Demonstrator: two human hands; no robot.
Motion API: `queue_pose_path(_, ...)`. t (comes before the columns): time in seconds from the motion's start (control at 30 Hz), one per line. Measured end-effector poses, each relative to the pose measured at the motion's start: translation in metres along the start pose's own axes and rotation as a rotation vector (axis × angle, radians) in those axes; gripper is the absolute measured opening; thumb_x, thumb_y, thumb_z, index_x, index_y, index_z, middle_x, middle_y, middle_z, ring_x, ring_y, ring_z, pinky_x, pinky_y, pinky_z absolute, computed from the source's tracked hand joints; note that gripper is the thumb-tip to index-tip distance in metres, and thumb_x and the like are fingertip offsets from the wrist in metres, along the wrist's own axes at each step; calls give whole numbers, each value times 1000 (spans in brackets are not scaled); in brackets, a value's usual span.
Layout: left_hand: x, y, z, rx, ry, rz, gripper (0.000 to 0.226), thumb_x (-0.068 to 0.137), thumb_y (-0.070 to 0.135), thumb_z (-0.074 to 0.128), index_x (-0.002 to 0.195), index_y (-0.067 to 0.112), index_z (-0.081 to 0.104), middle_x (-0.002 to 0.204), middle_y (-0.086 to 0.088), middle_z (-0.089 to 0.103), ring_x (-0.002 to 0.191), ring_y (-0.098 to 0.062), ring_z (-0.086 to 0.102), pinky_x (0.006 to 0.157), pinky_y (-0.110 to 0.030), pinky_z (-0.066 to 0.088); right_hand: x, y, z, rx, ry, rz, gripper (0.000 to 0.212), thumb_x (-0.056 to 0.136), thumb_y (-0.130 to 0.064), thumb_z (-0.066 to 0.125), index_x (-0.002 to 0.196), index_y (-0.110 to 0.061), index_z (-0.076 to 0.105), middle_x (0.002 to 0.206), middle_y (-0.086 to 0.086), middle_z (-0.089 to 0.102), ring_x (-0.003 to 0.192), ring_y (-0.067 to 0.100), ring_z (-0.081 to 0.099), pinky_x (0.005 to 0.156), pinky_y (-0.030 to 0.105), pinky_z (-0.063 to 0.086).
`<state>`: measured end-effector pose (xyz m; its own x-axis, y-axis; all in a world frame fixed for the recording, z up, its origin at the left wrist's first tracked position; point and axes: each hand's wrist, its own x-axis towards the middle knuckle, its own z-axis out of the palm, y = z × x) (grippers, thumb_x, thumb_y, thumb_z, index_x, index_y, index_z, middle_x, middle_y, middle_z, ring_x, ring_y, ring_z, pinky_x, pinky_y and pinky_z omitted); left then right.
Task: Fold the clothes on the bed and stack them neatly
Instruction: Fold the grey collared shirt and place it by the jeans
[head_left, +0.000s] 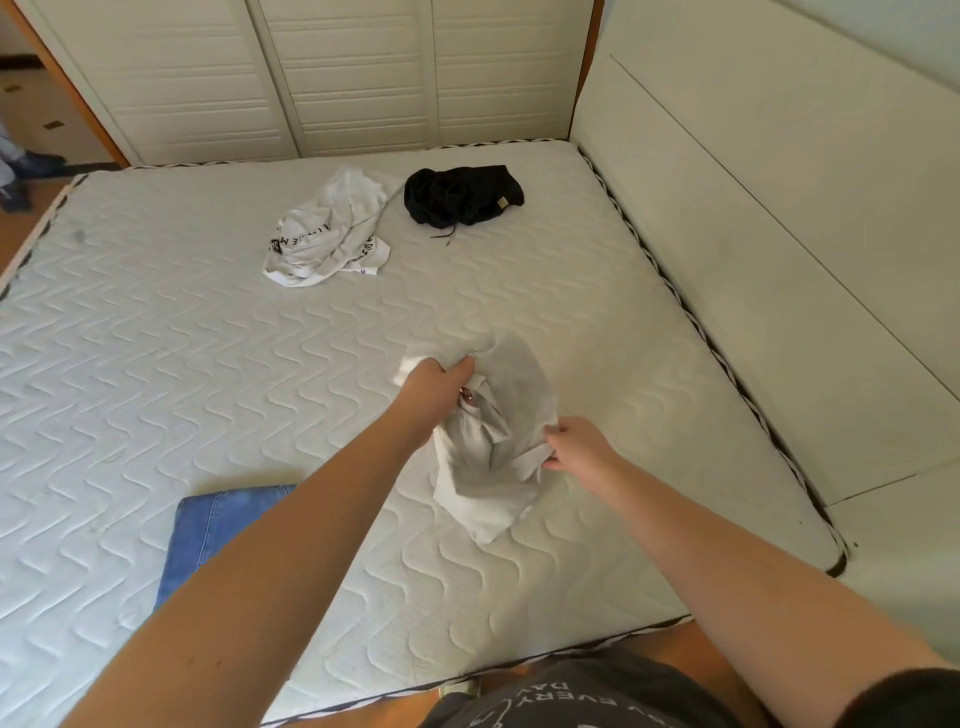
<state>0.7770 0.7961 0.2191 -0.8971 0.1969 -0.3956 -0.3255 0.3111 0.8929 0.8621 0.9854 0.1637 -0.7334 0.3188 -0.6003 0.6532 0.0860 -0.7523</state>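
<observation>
A crumpled light grey garment is bunched up over the middle right of the quilted mattress. My left hand grips its far left edge. My right hand pinches its near right edge. Folded blue jeans lie flat at the near left, partly hidden under my left forearm. A crumpled white shirt with black lettering lies at the far middle of the bed. A crumpled black garment with a loose drawstring sits just right of it.
A cream padded headboard runs along the bed's right side. White slatted wardrobe doors stand behind the far edge. A person's shoes show on the wooden floor at far left.
</observation>
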Motion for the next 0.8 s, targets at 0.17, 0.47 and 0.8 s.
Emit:
queue_pose_path(0.17,11,15,-49,322,124,7,18,93,20,55,98,7,67,86,-8,71,73,-23,72,73,-38,60,6,-45,-70,-122,191,-200,24,100,-4,43,112,7,62,107,28,64,96,40,65,86,55,55)
queue_pose_path(0.47,29,69,-122,1028,285,152,17,94,14,48,92,5,62,98,-18,67,98,-36,63,79,-38,50,-4,-116,-150,-289,498,-290,38,104,-19,31,123,5,53,123,25,54,102,38,57,71,43,53)
queue_pose_path(0.8,8,18,-115,869,143,-58,32,97,31,54,96,-1,58,78,-16,63,73,-32,63,61,-33,50,-5,-59,-175,-923,263,-357,34,97,-28,58,113,1,49,115,24,58,103,37,56,73,36,36)
